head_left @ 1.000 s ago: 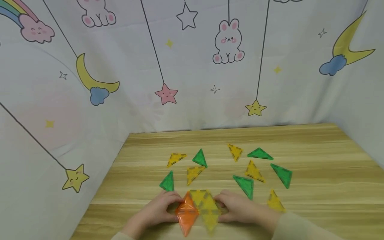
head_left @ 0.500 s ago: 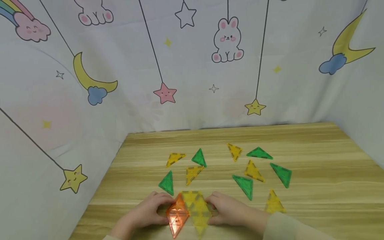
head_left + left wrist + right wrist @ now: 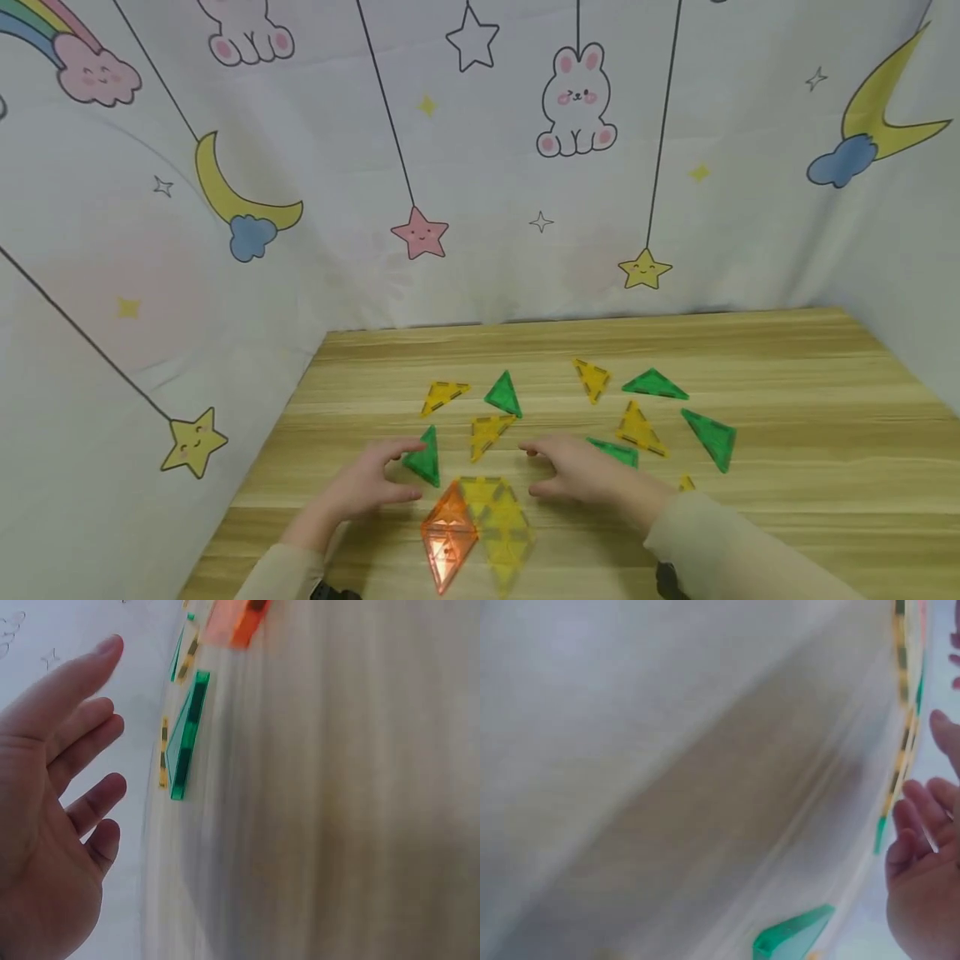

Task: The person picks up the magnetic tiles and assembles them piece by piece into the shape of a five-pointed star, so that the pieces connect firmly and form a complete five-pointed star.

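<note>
Orange triangular magnetic tiles [image 3: 448, 533] lie edge to edge as a diamond at the table's front, joined to several yellow triangular tiles [image 3: 504, 527] on their right. Above and left of this flat shape is my left hand [image 3: 369, 482], fingers spread and holding nothing; its fingertips overlap a green triangular tile [image 3: 426, 458] in the head view. My right hand [image 3: 577, 475], also holding nothing, hovers above and right of the yellow tiles with relaxed fingers. Its wrist and sleeve partly cover a second green tile [image 3: 617, 452] and a yellow tile [image 3: 687, 482].
Loose tiles lie farther back on the wooden table [image 3: 810, 400]: yellow tiles [image 3: 444, 396] and a green tile [image 3: 505, 395] at left, more yellow [image 3: 640, 429] and green tiles [image 3: 711, 437] at right. A white printed curtain [image 3: 495, 275] borders the table's back and sides.
Both hands have let go of the sides of the orange and yellow shape and lifted up and away from it. Earlier, the shape slid slightly left between them.
</note>
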The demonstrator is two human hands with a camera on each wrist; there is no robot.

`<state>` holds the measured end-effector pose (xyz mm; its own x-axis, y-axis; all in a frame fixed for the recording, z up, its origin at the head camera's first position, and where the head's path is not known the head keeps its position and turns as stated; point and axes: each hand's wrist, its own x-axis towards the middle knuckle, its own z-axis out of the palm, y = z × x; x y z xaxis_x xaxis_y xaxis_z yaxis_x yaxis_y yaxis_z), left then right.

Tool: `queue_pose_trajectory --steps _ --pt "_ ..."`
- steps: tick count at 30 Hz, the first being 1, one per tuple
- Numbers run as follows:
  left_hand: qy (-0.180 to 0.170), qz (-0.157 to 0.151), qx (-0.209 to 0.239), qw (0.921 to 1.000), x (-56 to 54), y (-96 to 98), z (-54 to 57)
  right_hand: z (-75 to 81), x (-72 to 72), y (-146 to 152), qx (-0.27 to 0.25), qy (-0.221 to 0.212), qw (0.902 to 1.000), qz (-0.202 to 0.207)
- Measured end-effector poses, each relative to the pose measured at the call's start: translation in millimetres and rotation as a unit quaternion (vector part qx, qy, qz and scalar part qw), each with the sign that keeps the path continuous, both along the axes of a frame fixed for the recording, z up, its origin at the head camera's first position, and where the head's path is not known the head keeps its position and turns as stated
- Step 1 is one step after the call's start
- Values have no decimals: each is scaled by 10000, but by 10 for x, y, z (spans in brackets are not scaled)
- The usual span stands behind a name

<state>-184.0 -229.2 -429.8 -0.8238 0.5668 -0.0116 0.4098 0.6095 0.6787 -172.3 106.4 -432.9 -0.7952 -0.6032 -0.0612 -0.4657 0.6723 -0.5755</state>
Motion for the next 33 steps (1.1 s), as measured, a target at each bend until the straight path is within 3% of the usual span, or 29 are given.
queue_pose_trajectory --steps 6,11,15,22,33 --pt "-230 469 53 9986 -299 10 -18 -13 -231 -55 71 186 9998 -41" --pt "-327 922 -121 9951 -445 42 -35 -16 -364 -129 161 476 9987 -36" --pt "-283 965 -226 9947 -489 57 -53 -14 -396 -211 360 621 9974 83" --pt "-211 970 -338 9945 -510 85 -117 -64 -406 -272 501 502 9974 150" --pt "-236 1229 -260 9918 -637 210 -149 -108 -383 -83 221 867 9960 -16"
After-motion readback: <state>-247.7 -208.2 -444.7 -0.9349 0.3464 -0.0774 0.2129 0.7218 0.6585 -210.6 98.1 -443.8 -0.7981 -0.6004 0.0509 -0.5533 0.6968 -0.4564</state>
